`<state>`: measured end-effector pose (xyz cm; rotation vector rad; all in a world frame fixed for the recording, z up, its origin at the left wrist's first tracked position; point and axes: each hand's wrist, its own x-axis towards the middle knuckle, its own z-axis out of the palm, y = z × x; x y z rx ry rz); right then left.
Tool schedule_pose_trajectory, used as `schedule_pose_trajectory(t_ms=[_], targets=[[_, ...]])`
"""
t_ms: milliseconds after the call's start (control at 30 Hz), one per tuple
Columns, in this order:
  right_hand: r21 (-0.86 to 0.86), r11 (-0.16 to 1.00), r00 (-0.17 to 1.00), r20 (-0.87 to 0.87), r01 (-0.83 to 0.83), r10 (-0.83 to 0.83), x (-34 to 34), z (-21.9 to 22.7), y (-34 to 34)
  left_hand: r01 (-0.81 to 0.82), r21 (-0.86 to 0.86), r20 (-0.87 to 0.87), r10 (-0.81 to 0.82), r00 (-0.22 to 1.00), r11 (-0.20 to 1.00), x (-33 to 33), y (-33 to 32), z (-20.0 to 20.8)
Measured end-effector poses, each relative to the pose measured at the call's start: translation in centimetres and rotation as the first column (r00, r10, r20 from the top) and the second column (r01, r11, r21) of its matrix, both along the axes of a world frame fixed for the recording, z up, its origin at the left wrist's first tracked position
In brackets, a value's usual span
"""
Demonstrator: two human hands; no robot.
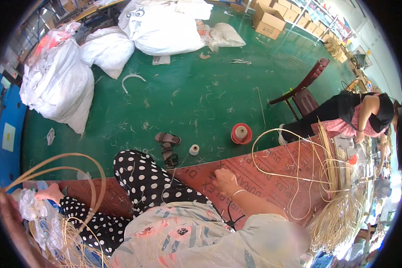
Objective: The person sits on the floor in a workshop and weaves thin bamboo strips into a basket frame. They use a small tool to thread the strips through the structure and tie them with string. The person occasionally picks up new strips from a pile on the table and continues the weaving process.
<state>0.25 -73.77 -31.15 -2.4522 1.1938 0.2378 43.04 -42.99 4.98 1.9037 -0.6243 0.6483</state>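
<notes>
At the far left edge my left hand [5,206], dim and partly cut off, is closed round several pale rattan strands [71,156]. They arch out from it in long loops. My right hand [225,181], with a pale bangle [239,192] at the wrist, rests on the printed red-brown board [254,178]. Its fingers are bent and a little apart, with nothing visible in them. My legs in polka-dot trousers [140,176] lie between the hands. More thin strands [69,230] and clear plastic [27,203] lie beside my bare foot [50,193].
A large rattan loop [259,166] and a strand bundle [337,219] lie to the right. A co-worker [344,109] bends near a chair [304,100]. Ahead are a red bucket [246,141], thread spool [194,150], sandals [169,138], white sacks [60,85] and cartons [268,26].
</notes>
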Motion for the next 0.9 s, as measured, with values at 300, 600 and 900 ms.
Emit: schedule_pose_trajectory(t_ms=[300, 600, 900], targets=[[-0.11, 0.985, 0.967, 0.206, -0.132, 0.153, 4.3, 3.8, -0.6, 0.476, 0.124, -0.456, -0.376, 0.807, 0.871, -8.0, -7.7, -2.1], [-0.12, 0.799, 0.094, 0.972, -0.589, 0.215, 22.2, 22.2, 5.1, 0.574, 0.114, -0.406, -0.489, 0.772, 0.811, -9.3, -6.4, -0.9], [0.663, 0.175, 0.618, 0.745, -0.728, -0.251, 26.0, 25.8, 7.2, 0.591, -0.126, -0.443, -0.578, 0.685, 0.797, -9.7, -5.0, -1.7]])
